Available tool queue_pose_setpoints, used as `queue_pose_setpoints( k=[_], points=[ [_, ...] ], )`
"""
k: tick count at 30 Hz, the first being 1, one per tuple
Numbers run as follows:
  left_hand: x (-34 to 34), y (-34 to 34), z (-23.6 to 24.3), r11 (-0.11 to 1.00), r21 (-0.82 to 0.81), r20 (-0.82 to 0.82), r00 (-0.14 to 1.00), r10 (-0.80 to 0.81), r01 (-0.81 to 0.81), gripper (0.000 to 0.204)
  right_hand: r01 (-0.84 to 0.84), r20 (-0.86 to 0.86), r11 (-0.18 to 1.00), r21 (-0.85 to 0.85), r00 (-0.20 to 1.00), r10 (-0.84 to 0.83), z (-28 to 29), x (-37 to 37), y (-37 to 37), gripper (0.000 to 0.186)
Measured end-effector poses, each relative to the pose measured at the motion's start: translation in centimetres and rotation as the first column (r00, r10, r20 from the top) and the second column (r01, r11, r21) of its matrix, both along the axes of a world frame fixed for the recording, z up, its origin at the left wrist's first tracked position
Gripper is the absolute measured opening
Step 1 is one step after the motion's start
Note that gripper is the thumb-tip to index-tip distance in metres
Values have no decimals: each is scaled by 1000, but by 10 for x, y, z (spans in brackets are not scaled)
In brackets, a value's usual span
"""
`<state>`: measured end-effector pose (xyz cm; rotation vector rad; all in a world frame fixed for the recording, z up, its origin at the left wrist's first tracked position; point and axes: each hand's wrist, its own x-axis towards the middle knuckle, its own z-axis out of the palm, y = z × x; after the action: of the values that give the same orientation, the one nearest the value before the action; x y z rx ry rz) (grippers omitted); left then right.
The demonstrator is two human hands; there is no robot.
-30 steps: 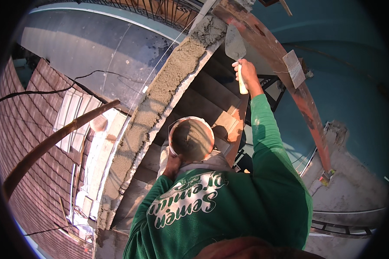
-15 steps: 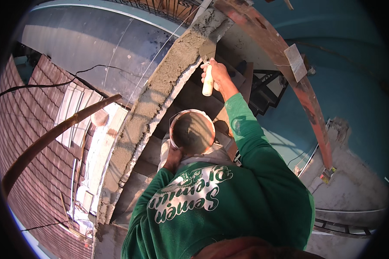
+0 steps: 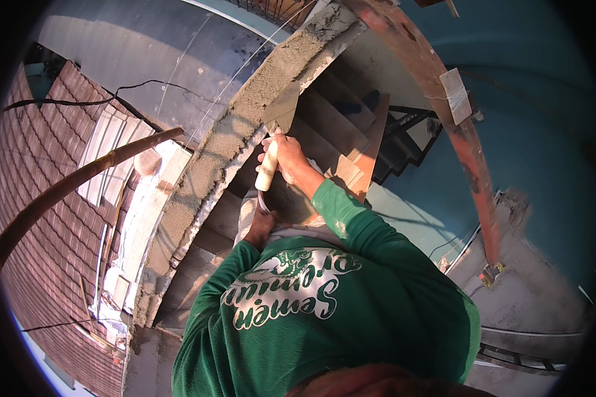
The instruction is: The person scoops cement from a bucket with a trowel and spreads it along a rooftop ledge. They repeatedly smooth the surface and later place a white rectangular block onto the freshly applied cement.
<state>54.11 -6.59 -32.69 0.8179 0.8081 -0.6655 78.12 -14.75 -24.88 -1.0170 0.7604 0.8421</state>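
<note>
My right hand (image 3: pixel 287 159) is closed round the pale handle of a trowel (image 3: pixel 282 111). The trowel's blade lies against the inner edge of a wall top coated in wet grey mortar (image 3: pixel 240 122). Below that arm, my left hand (image 3: pixel 261 226) grips the rim of a bucket (image 3: pixel 291 204) held close against my body. Grey mortar shows inside the bucket, and my right hand and forearm cover much of its opening.
A taut string (image 3: pixel 235 81) runs along the wall's outer side. Left of it lie a tiled roof (image 3: pixel 53 218) and a curved pole (image 3: pixel 79 184). Stair steps (image 3: pixel 334 122) drop away beyond the bucket. A reddish beam (image 3: pixel 467 169) arches on the right.
My right hand has drawn the trowel nearer and to the left along the wall's edge, now partly over the bucket. The mortar beside the blade looks smoother. My left hand keeps its hold.
</note>
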Motion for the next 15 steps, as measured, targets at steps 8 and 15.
queue_pose_setpoints(
  k=[8, 15],
  points=[
    [-2, -22, 13, 971, 126, 39, 979, 200, -203, 82, -415, 148, 887, -203, 883, 446, 82, -54, -88, 47],
    [-14, -63, 62, 915, 242, 122, 946, 301, -323, 94, -355, 295, 244, -902, -95, 951, 68, -98, -218, 35]
  ],
)
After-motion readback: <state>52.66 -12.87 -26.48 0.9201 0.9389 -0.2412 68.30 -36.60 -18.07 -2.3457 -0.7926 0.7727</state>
